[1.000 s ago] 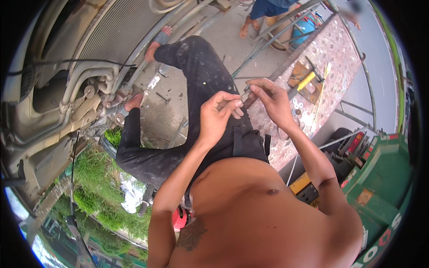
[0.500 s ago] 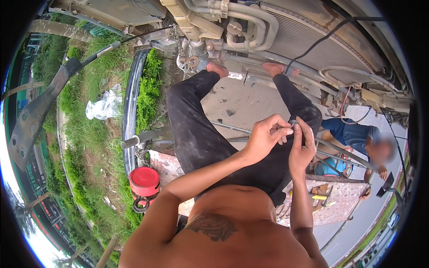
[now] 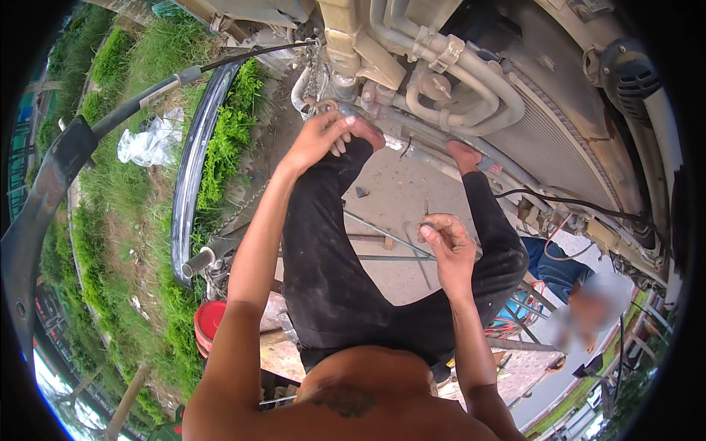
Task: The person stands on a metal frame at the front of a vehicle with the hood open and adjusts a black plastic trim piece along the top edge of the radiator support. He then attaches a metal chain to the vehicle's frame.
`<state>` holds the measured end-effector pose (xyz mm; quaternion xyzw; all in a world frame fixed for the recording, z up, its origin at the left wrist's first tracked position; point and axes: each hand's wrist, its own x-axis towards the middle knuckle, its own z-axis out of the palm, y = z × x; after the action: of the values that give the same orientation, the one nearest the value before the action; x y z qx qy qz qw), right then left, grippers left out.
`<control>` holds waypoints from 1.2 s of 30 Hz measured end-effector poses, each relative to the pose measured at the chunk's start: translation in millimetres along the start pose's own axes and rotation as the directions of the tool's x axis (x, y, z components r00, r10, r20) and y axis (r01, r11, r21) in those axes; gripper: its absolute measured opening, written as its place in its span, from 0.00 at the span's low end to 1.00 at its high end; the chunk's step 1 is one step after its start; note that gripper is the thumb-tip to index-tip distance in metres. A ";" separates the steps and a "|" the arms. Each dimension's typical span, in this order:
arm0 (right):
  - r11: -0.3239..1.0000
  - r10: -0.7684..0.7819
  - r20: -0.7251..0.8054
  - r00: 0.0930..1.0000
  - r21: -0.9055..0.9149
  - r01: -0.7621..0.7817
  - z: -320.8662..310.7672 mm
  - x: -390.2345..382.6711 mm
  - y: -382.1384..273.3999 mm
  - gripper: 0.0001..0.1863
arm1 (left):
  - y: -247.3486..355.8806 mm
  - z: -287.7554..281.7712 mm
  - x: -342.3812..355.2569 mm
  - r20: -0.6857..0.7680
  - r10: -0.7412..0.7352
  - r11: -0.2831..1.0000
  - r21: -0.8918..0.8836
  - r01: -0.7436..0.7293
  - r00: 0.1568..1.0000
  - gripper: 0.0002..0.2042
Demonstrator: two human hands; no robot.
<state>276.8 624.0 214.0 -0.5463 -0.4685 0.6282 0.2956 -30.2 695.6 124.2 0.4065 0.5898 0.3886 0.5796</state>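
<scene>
Thumb and finger of your right hand (image 3: 454, 246) pinch a small dark piece (image 3: 425, 226) over the gap between your legs; its long side is too small to make out. Your left hand (image 3: 318, 143) is well apart, up and to the left, past your left leg (image 3: 312, 220). Its fingers curl half open by a rusty ring (image 3: 324, 107); I can't tell if they hold anything. Just beside is your left foot (image 3: 368, 134), then a chain (image 3: 315, 73) and bent pipes (image 3: 509, 106).

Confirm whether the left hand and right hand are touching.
Apart. The head view shows a stretch of ground between the left hand and the right hand, which is lower and farther right in the picture.
</scene>
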 end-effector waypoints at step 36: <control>0.935 -0.003 0.085 0.996 -0.353 0.032 -72.0 14.3 195.6 0.03 | 298.0 -35.2 -104.7 -0.438 0.537 0.839 0.186 -0.511 0.721 0.18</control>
<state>370.4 580.2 32.4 -0.5598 -0.5905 0.5533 0.1784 -57.0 708.2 440.6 0.4638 0.5837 0.6080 0.2731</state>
